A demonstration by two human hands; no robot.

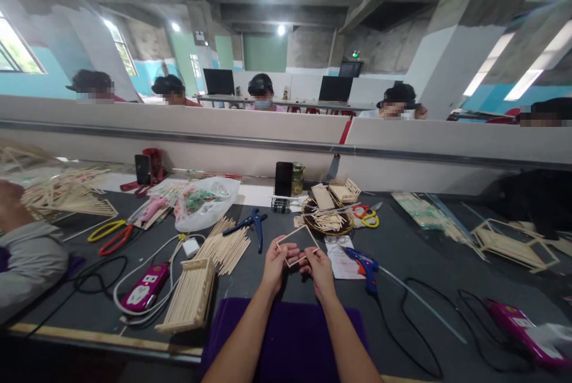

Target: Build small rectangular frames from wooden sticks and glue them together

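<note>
A small square frame of thin wooden sticks is held up between both hands over the dark tabletop. My left hand pinches its left side, and my right hand pinches its lower right side. Just right of my right hand, a blue glue gun with a long clear glue stick lies beside a sheet of paper with writing. To the left of my hands is a pile of loose wooden sticks, with a blue clamp at its upper edge.
A slatted stick-built box and a magenta power bank with white cable lie at left. Behind my hands stand a basket of stick pieces and a phone. Scissors lie nearby. A co-worker's sleeve reaches in from the left.
</note>
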